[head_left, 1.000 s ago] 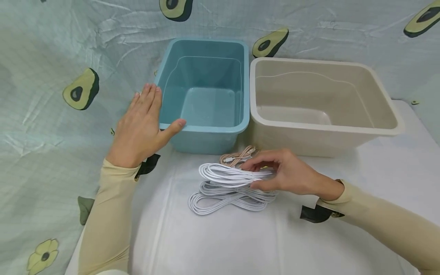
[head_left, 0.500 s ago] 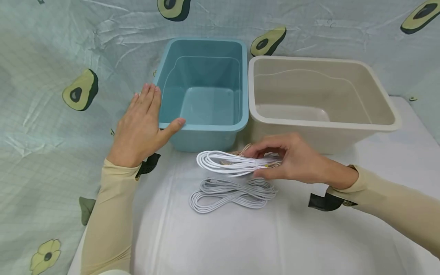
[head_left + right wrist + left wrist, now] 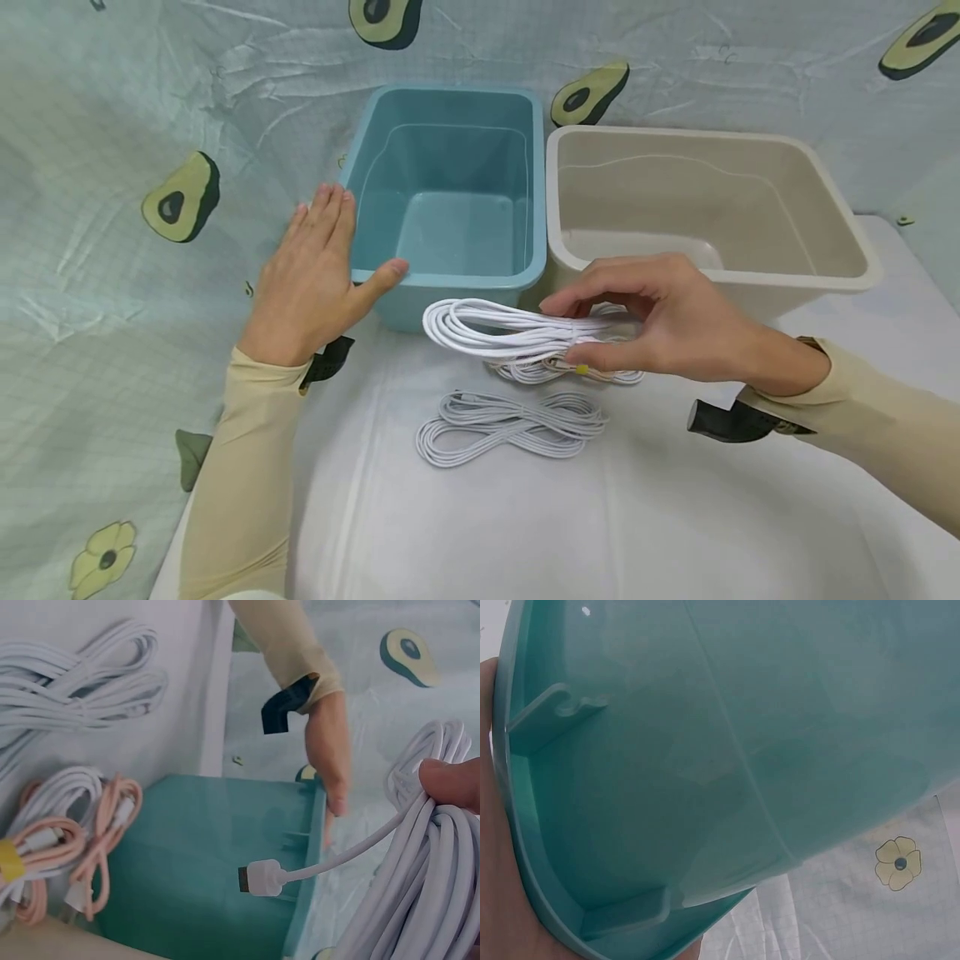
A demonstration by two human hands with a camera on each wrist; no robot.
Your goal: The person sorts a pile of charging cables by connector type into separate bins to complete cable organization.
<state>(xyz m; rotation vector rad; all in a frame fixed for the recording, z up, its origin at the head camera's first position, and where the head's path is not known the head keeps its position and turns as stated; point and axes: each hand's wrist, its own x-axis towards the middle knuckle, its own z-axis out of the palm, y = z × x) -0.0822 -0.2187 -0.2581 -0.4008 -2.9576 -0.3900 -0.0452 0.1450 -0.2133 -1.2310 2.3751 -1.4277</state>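
My right hand [image 3: 577, 337] pinches a coiled white cable [image 3: 480, 325] and holds it in the air just in front of the two bins. In the right wrist view the coil [image 3: 427, 900] hangs from my fingers [image 3: 450, 784], and its USB plug [image 3: 259, 877] sticks out to the left. My left hand [image 3: 330, 250] lies flat and open against the left side of the blue bin [image 3: 450, 277], thumb on the front rim. The left wrist view shows only that bin's wall [image 3: 742, 750]. Under my right hand lie pink cables [image 3: 558, 367]. A second white bundle [image 3: 510, 425] lies on the table.
An empty beige bin [image 3: 705, 277] stands right of the blue one, both at the back of the white table [image 3: 525, 525]. An avocado-print cloth [image 3: 150, 167] hangs behind and to the left. In the right wrist view the pink cables [image 3: 97, 840] lie against the blue bin's front.
My right hand has lifted the white coil off the other bundle and up toward the bins, which uncovers the pink cables beneath. The left hand has stayed put.
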